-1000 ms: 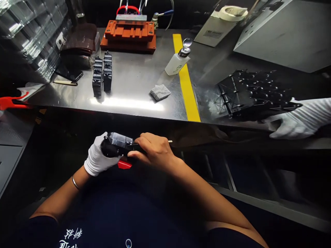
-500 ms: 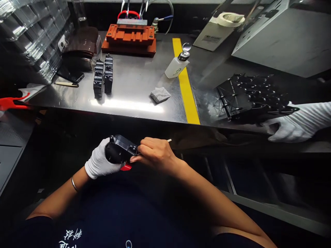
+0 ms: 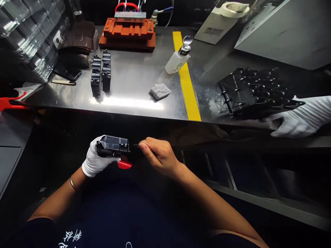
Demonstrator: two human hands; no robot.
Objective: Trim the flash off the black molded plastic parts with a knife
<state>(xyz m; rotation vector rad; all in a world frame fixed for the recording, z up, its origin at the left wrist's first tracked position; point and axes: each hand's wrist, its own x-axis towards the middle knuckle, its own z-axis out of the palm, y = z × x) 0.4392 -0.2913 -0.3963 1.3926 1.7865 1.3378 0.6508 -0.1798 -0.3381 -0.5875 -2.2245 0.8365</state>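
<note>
My left hand (image 3: 92, 160), in a white glove, is closed around a glossy black molded plastic part (image 3: 113, 142) in front of my body. A red piece (image 3: 124, 164) shows just beneath that part; whether the hand holds it too I cannot tell. My right hand (image 3: 160, 155) is bare and pinches a thin tool, whose slim dark tip (image 3: 135, 144) points left at the plastic part's right end. A small gap lies between tip and part. Most of the tool is hidden in the fingers.
On the metal bench stand two black molded parts (image 3: 101, 74), an orange fixture (image 3: 128, 32), a white pump bottle (image 3: 178, 60) and a folded wipe (image 3: 160, 91). Yellow tape (image 3: 188, 89) crosses it. A co-worker's gloved hand (image 3: 297, 120) is beside black parts (image 3: 261, 86) at right.
My right hand has drawn back from the plastic part, exposing the tool's tip. My left hand has shifted slightly left and turned the part, showing its flat top face.
</note>
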